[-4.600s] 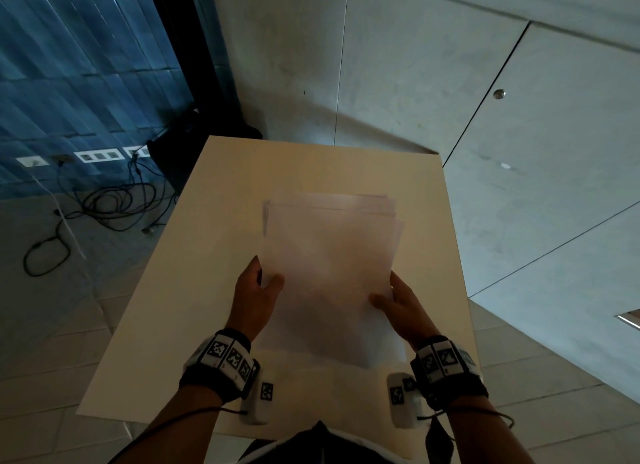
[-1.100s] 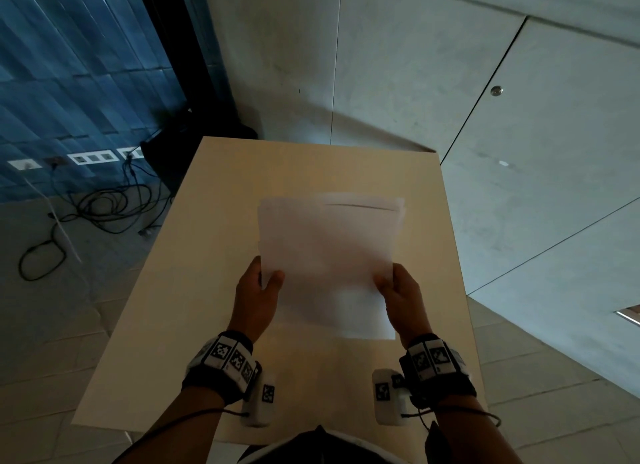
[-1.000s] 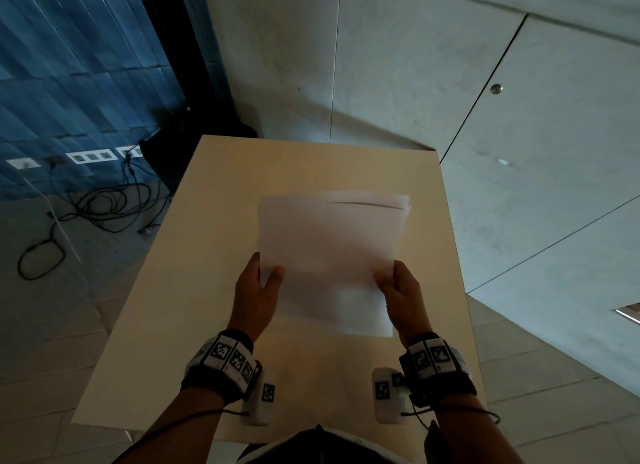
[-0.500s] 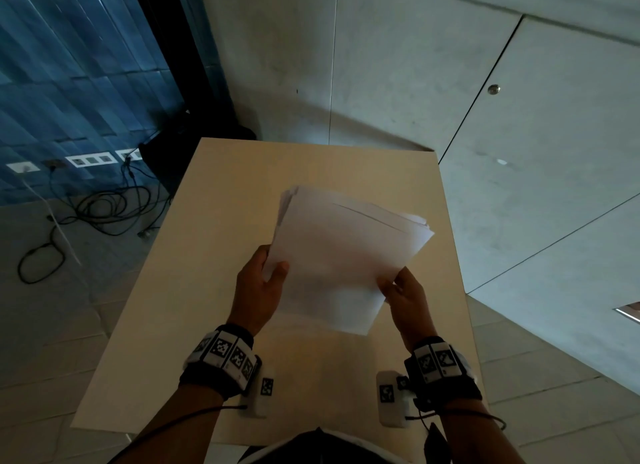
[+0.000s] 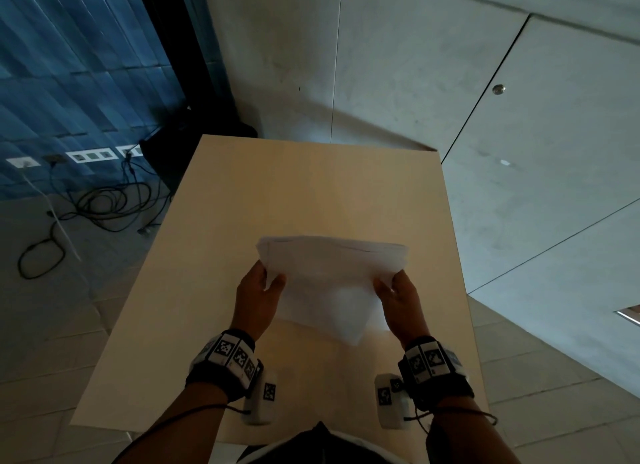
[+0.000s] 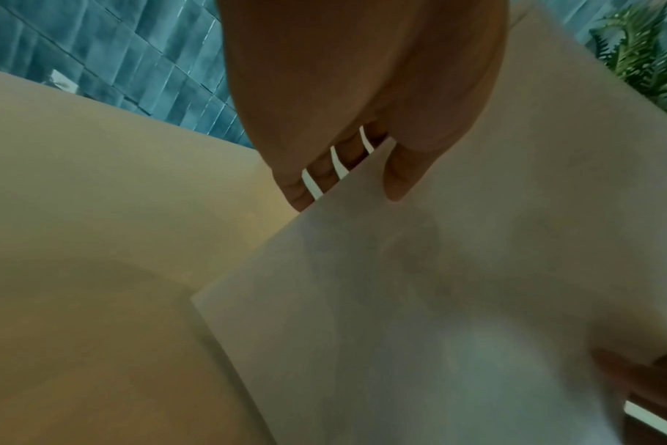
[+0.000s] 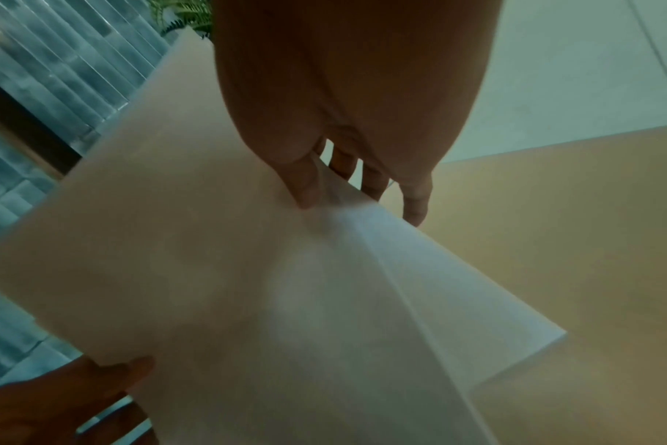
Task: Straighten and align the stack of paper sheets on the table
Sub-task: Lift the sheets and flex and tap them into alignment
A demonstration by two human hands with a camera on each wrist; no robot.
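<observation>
A stack of white paper sheets (image 5: pixel 329 283) is held up on edge above the beige table (image 5: pixel 311 193), its lower corner (image 5: pixel 353 340) pointing down toward the tabletop. My left hand (image 5: pixel 258 297) pinches the stack's left edge, thumb in front and fingers behind. My right hand (image 5: pixel 398 299) pinches the right edge the same way. In the left wrist view the thumb (image 6: pixel 400 174) lies on the paper (image 6: pixel 457 286) with the fingers behind it. In the right wrist view the sheets (image 7: pixel 248 271) fan apart slightly at the lower right below my thumb (image 7: pixel 305 183).
The table's near edge is close to my body, its right edge (image 5: pixel 453 256) beside a grey tiled floor (image 5: pixel 554 152). Black cables (image 5: pixel 104 204) and white wall sockets (image 5: pixel 90 156) lie to the far left, beside a dark object (image 5: pixel 180 134) at the table's far left corner.
The stack has been turned from lying tilted and flat-facing to standing nearly on edge, and lowered toward me. Both hands kept their grip and moved slightly apart and nearer.
</observation>
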